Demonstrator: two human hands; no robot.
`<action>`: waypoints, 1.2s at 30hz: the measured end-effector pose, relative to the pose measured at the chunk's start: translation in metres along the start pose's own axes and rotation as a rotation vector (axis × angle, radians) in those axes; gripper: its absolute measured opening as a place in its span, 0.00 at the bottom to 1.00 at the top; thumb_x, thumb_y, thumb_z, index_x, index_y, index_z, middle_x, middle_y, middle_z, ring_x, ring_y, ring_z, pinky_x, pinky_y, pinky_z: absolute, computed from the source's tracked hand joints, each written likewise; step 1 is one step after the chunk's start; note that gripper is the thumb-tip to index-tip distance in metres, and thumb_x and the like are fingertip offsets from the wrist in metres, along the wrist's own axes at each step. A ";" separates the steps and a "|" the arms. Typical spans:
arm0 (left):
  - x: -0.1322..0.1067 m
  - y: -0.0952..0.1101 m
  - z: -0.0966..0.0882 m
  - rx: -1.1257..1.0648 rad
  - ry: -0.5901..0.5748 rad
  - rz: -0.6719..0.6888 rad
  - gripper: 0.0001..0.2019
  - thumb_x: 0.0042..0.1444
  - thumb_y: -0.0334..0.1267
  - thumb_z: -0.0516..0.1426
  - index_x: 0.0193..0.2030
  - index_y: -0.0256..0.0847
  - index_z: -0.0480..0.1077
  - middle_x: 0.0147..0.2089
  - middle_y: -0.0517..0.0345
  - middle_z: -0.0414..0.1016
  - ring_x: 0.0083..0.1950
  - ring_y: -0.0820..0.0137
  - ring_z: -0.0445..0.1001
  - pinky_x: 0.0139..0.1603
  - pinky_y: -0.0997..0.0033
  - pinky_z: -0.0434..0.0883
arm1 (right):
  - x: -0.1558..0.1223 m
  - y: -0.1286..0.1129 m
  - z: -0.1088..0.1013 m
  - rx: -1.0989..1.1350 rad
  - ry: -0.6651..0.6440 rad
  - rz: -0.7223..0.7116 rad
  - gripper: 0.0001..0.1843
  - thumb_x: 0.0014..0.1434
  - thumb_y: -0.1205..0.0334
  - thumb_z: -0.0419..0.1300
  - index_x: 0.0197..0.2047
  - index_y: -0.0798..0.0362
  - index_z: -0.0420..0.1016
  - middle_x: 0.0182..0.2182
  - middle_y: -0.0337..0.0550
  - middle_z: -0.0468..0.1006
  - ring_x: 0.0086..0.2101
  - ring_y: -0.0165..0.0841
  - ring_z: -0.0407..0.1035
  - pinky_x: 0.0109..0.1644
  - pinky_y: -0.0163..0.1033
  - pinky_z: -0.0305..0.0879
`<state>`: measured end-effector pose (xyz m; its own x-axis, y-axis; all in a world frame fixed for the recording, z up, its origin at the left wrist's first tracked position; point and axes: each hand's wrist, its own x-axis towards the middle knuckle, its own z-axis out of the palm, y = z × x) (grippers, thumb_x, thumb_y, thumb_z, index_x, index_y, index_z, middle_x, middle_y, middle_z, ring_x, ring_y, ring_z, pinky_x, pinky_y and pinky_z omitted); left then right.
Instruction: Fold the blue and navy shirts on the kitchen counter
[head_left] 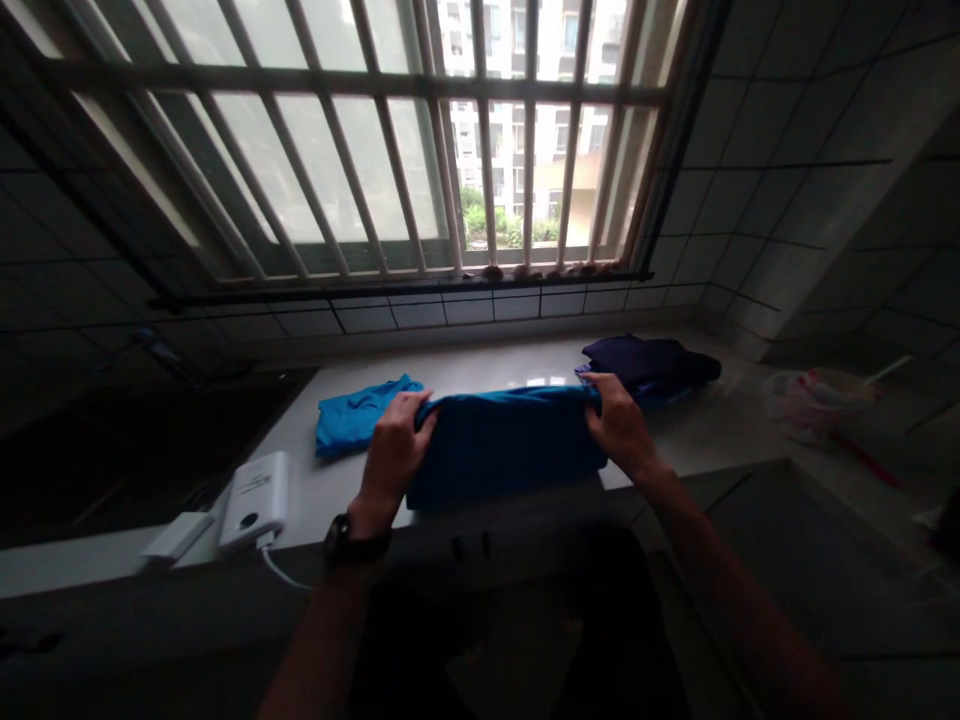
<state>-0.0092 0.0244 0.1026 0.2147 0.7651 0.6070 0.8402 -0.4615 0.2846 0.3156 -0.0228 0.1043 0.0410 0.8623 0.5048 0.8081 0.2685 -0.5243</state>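
We look down with 12 o'clock straight ahead at the window, over a long white countertop [472, 375]. Near 6 o'clock on it lies a deep blue cloth garment [506, 450], folded flat and drawn taut between the person's two hands.

The person's left hand [394, 450], with a black wristwatch [356, 540] on its wrist, grips the garment's 9 o'clock end. Its fingers [418, 418] are tightly curled over the top edge, pinching the cloth. The right hand [621, 425] holds the 3 o'clock end the same way, its fingers [598, 392] closed over the fold.

Just beside the left hand, toward 10 o'clock, lies a bright blue folded cloth piece [364, 415]. Just past the right hand, near 1 o'clock, sits a dark navy pile of folded clothing [645, 365].

Toward 8 o'clock, a white rectangular power bank [253, 500] rests near the counter's front edge, with a thin white cable [281, 570] trailing from it and a white oblong adapter [176, 535] just beside it. A crumpled translucent plastic bag [821, 400] lies blurred near 3 o'clock. Behind everything rises a window with pale metal bars [330, 130], set in a white tiled wall [765, 130].
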 end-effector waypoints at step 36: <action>-0.112 0.013 0.019 0.103 -0.610 0.125 0.29 0.60 0.19 0.50 0.62 0.51 0.71 0.60 0.53 0.76 0.54 0.64 0.78 0.51 0.65 0.74 | -0.142 -0.006 0.124 -0.014 0.000 -0.340 0.27 0.56 0.79 0.54 0.56 0.49 0.74 0.53 0.48 0.80 0.55 0.42 0.71 0.62 0.51 0.63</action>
<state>-0.0131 -0.0587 0.0236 0.5338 0.8408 0.0902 0.8278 -0.5414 0.1472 0.2321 -0.0937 -0.0500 -0.2325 0.7244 0.6490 0.7836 0.5348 -0.3162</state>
